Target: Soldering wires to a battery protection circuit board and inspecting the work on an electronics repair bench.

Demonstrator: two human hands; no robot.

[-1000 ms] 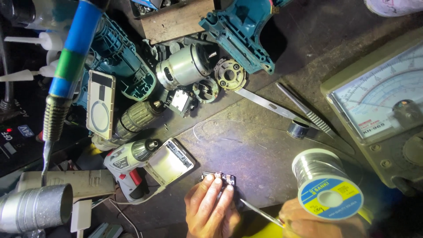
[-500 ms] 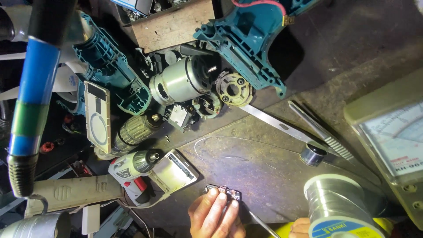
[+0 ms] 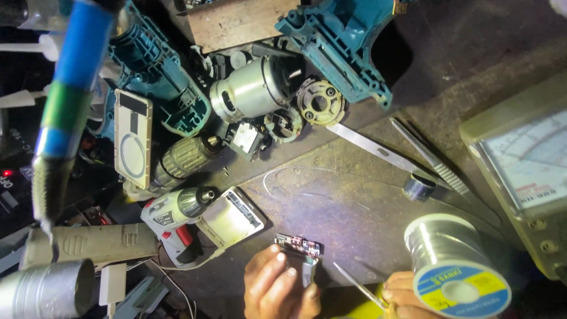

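At the bottom edge my left hand (image 3: 277, 289) pinches a small dark circuit board (image 3: 297, 246) and holds it against the dark workbench (image 3: 354, 201). My right hand (image 3: 407, 298) sits at the bottom right and grips a thin metal soldering tip (image 3: 357, 285), whose point aims up and left toward the board. Part of this hand is hidden behind a spool of solder wire (image 3: 455, 266) with a blue and yellow label.
Teal drill housing halves (image 3: 342, 44), a silver motor (image 3: 251, 88), a gear ring (image 3: 319, 102), a chuck (image 3: 186, 156), a small white screwdriver drill (image 3: 174, 221), tweezers (image 3: 434, 165), a phone (image 3: 133, 139) and an analogue meter (image 3: 525, 171) crowd the bench. A blue-green iron handle (image 3: 71, 100) hangs at left.
The view has shifted, so everything has slid up and left. My left hand keeps its hold on the board, and the thin tip has come closer to it.
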